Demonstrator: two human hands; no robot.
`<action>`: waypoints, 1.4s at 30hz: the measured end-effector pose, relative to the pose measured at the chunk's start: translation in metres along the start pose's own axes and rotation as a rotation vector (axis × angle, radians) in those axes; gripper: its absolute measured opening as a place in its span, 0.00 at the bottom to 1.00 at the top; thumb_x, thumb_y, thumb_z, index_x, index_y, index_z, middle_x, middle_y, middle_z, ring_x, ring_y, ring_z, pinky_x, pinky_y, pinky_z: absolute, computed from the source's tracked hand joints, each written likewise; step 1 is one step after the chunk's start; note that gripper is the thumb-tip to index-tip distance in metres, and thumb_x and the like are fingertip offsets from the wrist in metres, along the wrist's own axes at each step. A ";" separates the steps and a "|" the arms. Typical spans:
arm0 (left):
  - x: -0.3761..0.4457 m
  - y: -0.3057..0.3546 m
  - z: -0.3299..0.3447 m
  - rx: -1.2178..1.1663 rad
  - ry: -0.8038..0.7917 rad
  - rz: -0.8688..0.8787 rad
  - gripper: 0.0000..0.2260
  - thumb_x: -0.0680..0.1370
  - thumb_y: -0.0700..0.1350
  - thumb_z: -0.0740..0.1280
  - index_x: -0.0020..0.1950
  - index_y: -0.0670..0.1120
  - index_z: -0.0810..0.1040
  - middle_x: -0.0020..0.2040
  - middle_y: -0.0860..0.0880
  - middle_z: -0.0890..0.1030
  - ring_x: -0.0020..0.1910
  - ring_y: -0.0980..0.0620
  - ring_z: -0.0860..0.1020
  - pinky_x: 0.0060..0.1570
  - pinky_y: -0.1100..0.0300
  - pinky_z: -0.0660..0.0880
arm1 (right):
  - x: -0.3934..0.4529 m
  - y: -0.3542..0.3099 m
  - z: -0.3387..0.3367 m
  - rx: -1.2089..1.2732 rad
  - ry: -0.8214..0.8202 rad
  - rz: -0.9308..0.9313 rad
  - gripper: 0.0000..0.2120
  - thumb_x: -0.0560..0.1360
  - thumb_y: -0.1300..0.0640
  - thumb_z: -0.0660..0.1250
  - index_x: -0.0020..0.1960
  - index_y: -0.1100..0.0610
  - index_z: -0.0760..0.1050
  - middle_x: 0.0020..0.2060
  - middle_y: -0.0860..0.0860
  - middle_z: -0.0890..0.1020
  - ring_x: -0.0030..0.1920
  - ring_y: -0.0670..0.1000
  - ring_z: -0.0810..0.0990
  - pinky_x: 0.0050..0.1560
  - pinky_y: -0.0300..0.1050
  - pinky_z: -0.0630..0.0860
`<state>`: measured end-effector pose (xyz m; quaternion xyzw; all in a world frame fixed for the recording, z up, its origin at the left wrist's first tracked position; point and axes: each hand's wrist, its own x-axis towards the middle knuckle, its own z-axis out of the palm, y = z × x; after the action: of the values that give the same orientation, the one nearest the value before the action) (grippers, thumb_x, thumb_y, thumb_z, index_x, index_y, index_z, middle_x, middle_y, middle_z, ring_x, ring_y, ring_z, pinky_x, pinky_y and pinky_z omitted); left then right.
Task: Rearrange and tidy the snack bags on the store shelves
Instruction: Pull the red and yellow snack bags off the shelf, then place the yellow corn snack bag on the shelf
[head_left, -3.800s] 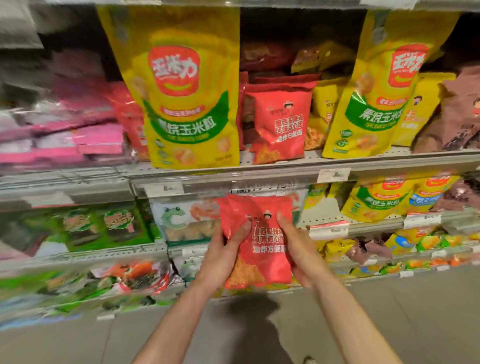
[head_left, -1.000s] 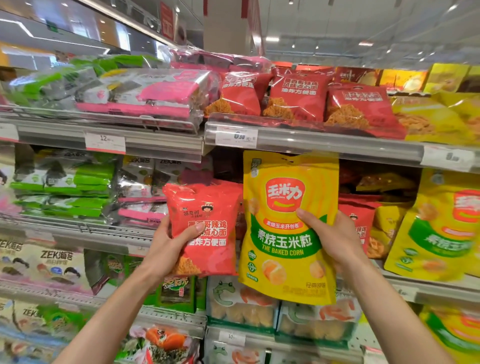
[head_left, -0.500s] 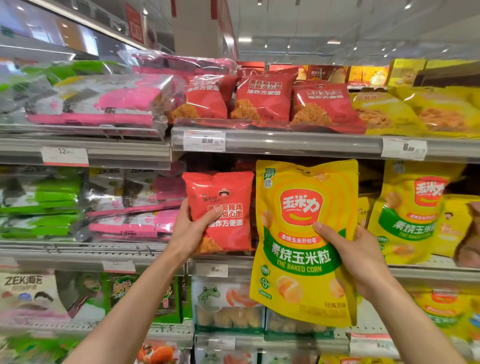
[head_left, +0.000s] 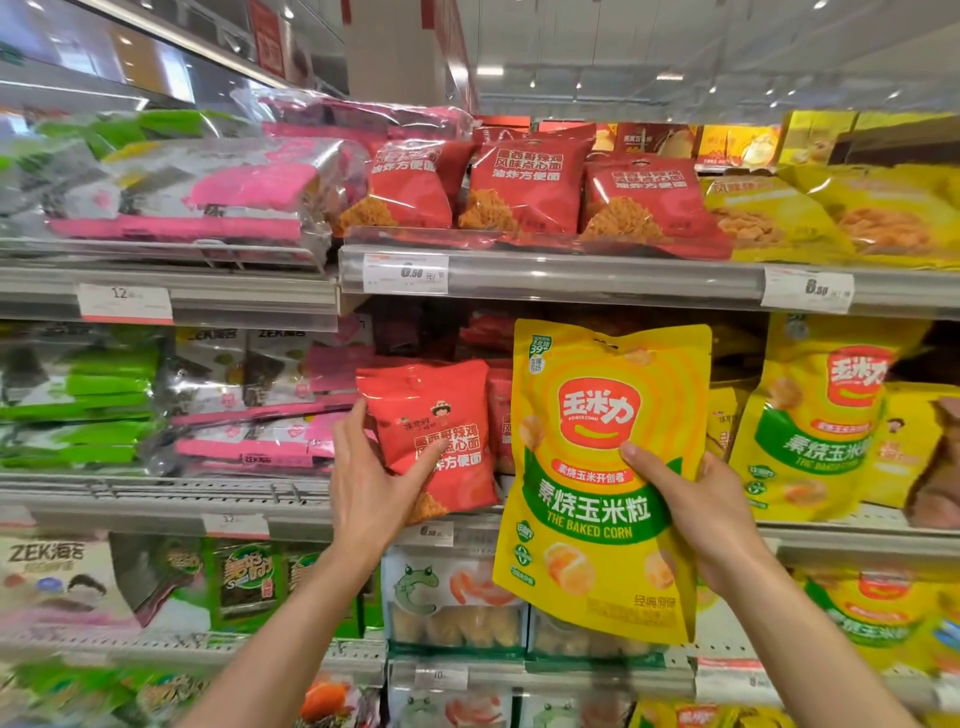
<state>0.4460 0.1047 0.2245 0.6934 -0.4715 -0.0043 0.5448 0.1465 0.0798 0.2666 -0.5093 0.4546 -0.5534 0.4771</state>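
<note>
You have one red bag (head_left: 436, 431) and one yellow bag (head_left: 602, 478) in hand; three red bags (head_left: 524, 182) front the top shelf (head_left: 597, 280).

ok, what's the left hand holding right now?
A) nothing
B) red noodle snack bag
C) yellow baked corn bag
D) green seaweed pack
B: the left hand grips the red noodle snack bag at the front of the middle shelf, while the right hand holds the yellow baked corn bag.

Noodle bag (head_left: 431, 431) left of corn bag (head_left: 605, 483), before middle shelf (head_left: 156, 501).
</note>
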 end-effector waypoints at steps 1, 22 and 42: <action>-0.001 0.003 0.002 0.019 -0.002 0.008 0.49 0.69 0.66 0.75 0.80 0.47 0.57 0.70 0.46 0.69 0.69 0.44 0.71 0.65 0.45 0.72 | 0.001 0.000 -0.002 0.004 0.004 0.003 0.12 0.73 0.53 0.78 0.54 0.46 0.81 0.48 0.47 0.89 0.47 0.51 0.89 0.47 0.49 0.82; -0.015 0.038 0.075 0.211 -0.331 0.196 0.39 0.80 0.64 0.64 0.83 0.48 0.52 0.69 0.48 0.68 0.53 0.44 0.81 0.50 0.44 0.80 | 0.002 0.012 -0.038 0.016 0.057 0.028 0.15 0.71 0.52 0.79 0.56 0.48 0.81 0.48 0.48 0.89 0.48 0.51 0.89 0.47 0.50 0.83; -0.070 0.033 0.030 -0.420 -0.689 -0.058 0.23 0.74 0.59 0.73 0.66 0.53 0.75 0.56 0.55 0.81 0.52 0.62 0.80 0.49 0.68 0.77 | -0.017 0.037 -0.029 0.066 0.016 0.049 0.14 0.74 0.55 0.76 0.59 0.50 0.81 0.50 0.48 0.89 0.50 0.50 0.89 0.53 0.51 0.82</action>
<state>0.3695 0.1293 0.2019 0.5378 -0.5956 -0.3480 0.4846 0.1206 0.0921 0.2262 -0.4775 0.4521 -0.5604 0.5035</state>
